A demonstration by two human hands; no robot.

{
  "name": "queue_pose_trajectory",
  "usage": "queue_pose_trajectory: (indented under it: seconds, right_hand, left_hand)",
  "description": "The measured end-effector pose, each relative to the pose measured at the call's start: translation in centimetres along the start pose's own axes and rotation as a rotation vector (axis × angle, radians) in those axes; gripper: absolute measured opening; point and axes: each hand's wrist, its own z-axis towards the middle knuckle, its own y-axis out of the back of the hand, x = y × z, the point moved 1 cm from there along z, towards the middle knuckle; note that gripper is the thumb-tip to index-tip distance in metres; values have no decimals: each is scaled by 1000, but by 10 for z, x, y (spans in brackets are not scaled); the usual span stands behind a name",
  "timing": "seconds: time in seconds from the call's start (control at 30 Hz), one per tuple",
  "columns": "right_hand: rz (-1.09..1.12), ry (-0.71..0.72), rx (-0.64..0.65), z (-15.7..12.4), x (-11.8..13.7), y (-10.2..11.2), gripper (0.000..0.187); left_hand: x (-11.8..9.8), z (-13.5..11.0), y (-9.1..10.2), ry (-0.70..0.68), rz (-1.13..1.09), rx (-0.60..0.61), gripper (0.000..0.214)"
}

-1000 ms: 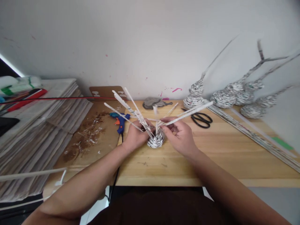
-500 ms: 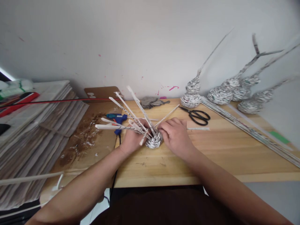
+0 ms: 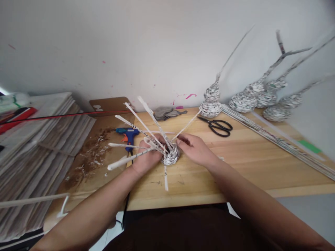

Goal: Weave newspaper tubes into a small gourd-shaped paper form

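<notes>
While the left hand (image 3: 147,160) curled round the basket (image 3: 171,159) from nine o'clock, its fingertips hidden behind the strands (image 3: 119,162), the right hand (image 3: 194,148) pinched a strand at the rim from two o'clock; which one, I could not tell. The basket stood base down on the worktop (image 3: 248,167), between both hands, presumably so that the left could steady it while the right did the finer work. Strands splayed mostly from eight to twelve o'clock, with others at one and six, probably spread to stay untangled.

From the basket, the glue gun (image 3: 128,133) lay at ten o'clock and the scissors (image 3: 220,127) at two, likely put where neither hand would bump them yet both could be reached. A cloth (image 3: 167,113) lay at twelve. Between one and two, gourds (image 3: 210,108) stood or leaned by the wall, perhaps for elbow room.
</notes>
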Motion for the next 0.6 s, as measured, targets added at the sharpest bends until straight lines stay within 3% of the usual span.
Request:
queue_pose_trajectory:
  seconds: [0.17, 0.43, 0.6]
  right_hand:
    - [249, -88, -33, 4, 1, -4, 11]
    - [157, 86, -155, -8, 7, -9, 10]
    - [245, 21, -163, -7, 5, -10, 10]
  left_hand:
    - [-6, -1, -2, 8, -8, 21, 7]
    - [-6, 3, 0, -30, -28, -4, 6]
    - [-4, 2, 0, -57, 22, -16, 7]
